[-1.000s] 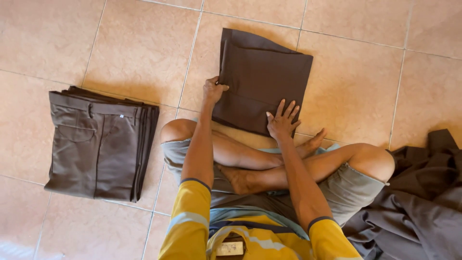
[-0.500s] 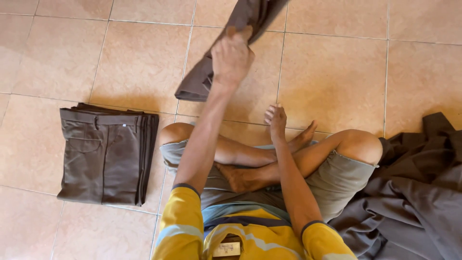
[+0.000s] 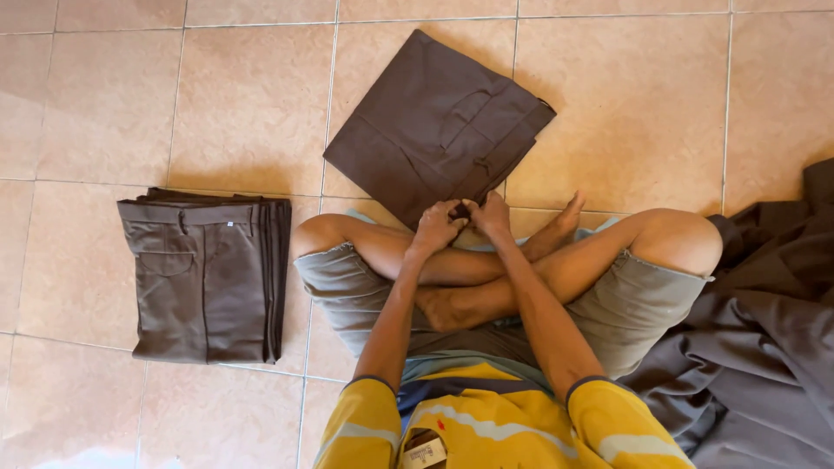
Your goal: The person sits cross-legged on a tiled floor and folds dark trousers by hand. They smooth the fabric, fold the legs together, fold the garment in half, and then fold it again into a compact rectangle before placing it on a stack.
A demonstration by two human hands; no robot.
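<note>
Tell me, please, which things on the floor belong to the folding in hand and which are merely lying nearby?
In hand:
- folded dark brown trousers on the tiled floor
- left hand and right hand, both pinching its near corner

Lying about:
- stack of folded brown trousers, on the person's left
- heap of loose dark cloth, on the right

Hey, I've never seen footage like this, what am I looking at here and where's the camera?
The camera sits on a person's head and looks down, so you see their own arms, crossed legs and yellow shirt from above. They sit on a tan tiled floor. Both hands meet at the near corner of a folded dark brown garment: the left hand and the right hand pinch its edge. To the person's left lies a neat stack of folded trousers. To their right is a loose heap of dark cloth.
</note>
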